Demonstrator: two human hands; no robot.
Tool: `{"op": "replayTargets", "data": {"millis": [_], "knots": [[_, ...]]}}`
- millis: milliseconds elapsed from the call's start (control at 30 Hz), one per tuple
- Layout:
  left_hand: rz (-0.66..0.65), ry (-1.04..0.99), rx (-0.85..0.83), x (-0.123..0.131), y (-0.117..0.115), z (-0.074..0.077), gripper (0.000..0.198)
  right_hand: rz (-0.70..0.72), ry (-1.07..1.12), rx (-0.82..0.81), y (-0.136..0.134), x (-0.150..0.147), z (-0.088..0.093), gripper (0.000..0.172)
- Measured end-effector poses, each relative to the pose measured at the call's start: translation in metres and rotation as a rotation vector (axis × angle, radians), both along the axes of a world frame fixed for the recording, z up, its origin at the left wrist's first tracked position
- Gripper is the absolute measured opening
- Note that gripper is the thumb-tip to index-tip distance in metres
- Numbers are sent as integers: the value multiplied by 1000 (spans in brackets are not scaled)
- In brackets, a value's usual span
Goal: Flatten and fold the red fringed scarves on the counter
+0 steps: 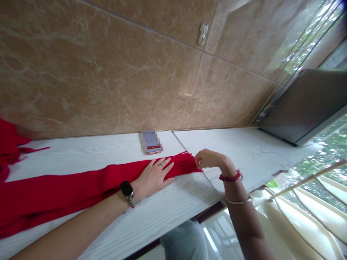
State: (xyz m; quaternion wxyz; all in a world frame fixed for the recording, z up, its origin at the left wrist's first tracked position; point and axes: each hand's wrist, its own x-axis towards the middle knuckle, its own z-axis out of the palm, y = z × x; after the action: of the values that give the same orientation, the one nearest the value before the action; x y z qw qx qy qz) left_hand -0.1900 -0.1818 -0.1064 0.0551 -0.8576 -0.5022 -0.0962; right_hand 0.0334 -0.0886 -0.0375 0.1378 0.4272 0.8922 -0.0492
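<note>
One long red scarf [67, 187] lies along the white wood-grained counter [130, 224], running from the left edge of the view to a fringe [185, 164] near the middle. Its cloth is wider at the left and narrower toward the fringe, with shallow creases along its length. The left hand [155, 176] rests palm down on the scarf just short of the fringe, grasping nothing, its fingers spread and its thumb reaching past the lower edge of the cloth. A ring [160, 165] sits on one finger, and a dark-faced watch [126, 188] is on that wrist. The right hand [208, 159] is curled at the tips of the fringe, wrist bent; its fingers are partly hidden, so I cannot tell whether they grip the strands. On that arm are a red bracelet [230, 177] and a silver bangle [239, 201].

Just beyond the scarf, a phone [151, 141] lies near the tiled wall [108, 72], to the left of a seam in the counter. A heap of red cloth [9, 144] with loose strands sits at the far left, against the wall. At the far right end stands a large dark panel [306, 104], and a small white cat-shaped piece [202, 33] is fixed to the tiles above.
</note>
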Motion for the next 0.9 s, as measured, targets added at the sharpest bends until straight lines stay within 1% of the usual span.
{"op": "replayTargets", "data": {"millis": [100, 200, 300, 367, 433, 500, 567, 600, 667, 733, 800, 900], "knots": [[10, 1, -5, 2, -1, -1, 59, 103, 227, -48, -9, -7, 5, 16], [48, 2, -10, 6, -4, 1, 65, 225, 458, -30, -12, -22, -1, 20], [92, 26, -38, 2, -14, 12, 74, 296, 608, 46, -6, -37, -16, 24], [122, 47, -62, -13, -26, 26, 75, 346, 637, 80, 0, -43, -27, 26], [164, 68, -59, -40, -46, 43, 72, 381, 647, 102, 5, -48, -38, 30], [242, 90, -27, -79, -71, 57, 68, 403, 632, 118, 8, -54, -47, 36], [370, 97, 9, -125, -100, 66, 62, 440, 604, 122, 6, -65, -55, 44], [446, 97, 5, -148, -115, 68, 60, 469, 591, 117, 3, -73, -57, 47], [586, 91, -8, -190, -142, 66, 58, 536, 574, 100, -8, -95, -61, 53], [681, 85, -32, -222, -163, 59, 56, 598, 558, 74, -24, -121, -62, 57], [693, 89, -82, -242, -176, 49, 54, 642, 540, 45, -41, -147, -61, 58], [646, 104, -106, -253, -186, 34, 51, 703, 518, -10, -63, -177, -62, 58]]}}
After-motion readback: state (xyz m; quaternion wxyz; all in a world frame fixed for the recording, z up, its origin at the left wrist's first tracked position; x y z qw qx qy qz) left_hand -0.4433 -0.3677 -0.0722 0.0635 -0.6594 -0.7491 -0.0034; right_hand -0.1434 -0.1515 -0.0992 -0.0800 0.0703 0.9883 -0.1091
